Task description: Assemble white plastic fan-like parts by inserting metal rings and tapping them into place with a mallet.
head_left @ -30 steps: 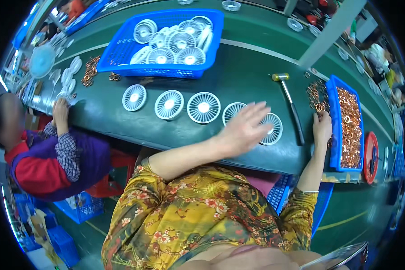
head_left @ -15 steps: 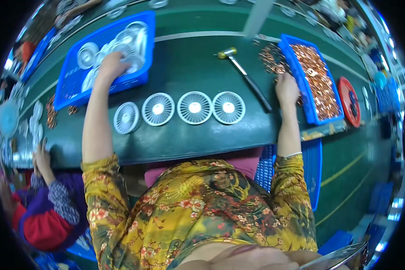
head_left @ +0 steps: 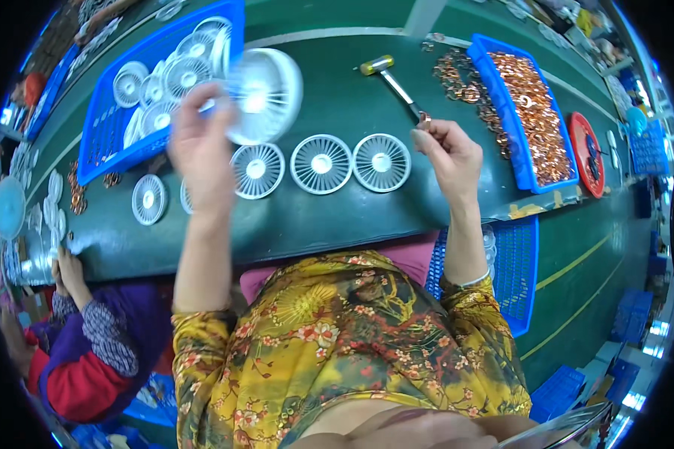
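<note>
My left hand [head_left: 202, 142], blurred by motion, is closed on a round white slotted plastic disc [head_left: 256, 97] beside the blue crate; whether a second one is stacked with it I cannot tell. My right hand [head_left: 453, 153] pinches a small copper-coloured ring [head_left: 424, 120] between thumb and fingers, over the handle end of a hammer [head_left: 398, 88] with a yellow head. Along the table lies a row of several similar discs, among them a right-hand disc [head_left: 382, 162] and a left-hand disc [head_left: 150, 200]. One disc in the row is partly hidden by my left arm.
The blue crate [head_left: 101, 161] of white discs stands at the far left. On the right are a blue tray [head_left: 528, 176] full of copper rings, loose rings [head_left: 457, 78] beside it, and a red dish [head_left: 586, 153]. A co-worker's hands [head_left: 69, 271] show at the left.
My left hand has come out of the crate to the right with a disc. My right hand has moved from the loose rings toward me and leftward, now holding a ring.
</note>
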`<state>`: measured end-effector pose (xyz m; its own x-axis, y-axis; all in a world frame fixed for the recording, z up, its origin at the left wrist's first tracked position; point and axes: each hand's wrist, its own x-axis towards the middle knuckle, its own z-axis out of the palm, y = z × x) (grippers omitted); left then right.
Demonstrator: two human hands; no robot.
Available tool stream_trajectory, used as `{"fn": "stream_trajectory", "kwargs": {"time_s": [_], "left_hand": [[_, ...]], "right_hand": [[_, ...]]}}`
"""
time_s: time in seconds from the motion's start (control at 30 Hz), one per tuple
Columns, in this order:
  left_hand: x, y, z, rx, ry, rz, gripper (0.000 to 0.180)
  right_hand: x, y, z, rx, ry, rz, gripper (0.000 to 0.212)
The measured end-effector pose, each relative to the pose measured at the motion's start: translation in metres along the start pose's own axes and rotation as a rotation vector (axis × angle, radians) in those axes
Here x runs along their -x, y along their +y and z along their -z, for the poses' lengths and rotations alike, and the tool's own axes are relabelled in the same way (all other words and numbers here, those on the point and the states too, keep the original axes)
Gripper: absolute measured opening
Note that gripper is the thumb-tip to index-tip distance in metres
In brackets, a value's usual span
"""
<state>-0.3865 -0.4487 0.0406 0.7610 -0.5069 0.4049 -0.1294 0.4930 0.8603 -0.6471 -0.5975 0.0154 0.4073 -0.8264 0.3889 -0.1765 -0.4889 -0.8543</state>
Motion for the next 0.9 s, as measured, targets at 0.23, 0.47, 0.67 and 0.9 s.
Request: {"fn": "stream_trajectory", "kwargs": {"time_s": [0.23, 0.47, 0.67, 0.9], "left_hand": [[0.080, -0.011, -0.048, 0.497, -0.451, 0.729, 0.037], [0.086, -0.023, -0.038, 0.170, -0.389, 0.630, 0.038], [0.091, -0.009, -0.050, 0.059, -0.299, 0.337, 0.043], [0.093, -0.006, -0.048, -0.218, -0.375, 0.268, 0.037]], "right_hand": [[0.025, -0.045, -0.046, 0.012, -0.148, 0.327, 0.014], [0.029, -0.055, -0.049, 0.086, 0.002, 0.468, 0.018], [0.031, -0.053, -0.051, 0.148, -0.011, 0.528, 0.016], [0.029, -0.055, -0.058, 0.329, -0.155, 0.552, 0.010]]}}
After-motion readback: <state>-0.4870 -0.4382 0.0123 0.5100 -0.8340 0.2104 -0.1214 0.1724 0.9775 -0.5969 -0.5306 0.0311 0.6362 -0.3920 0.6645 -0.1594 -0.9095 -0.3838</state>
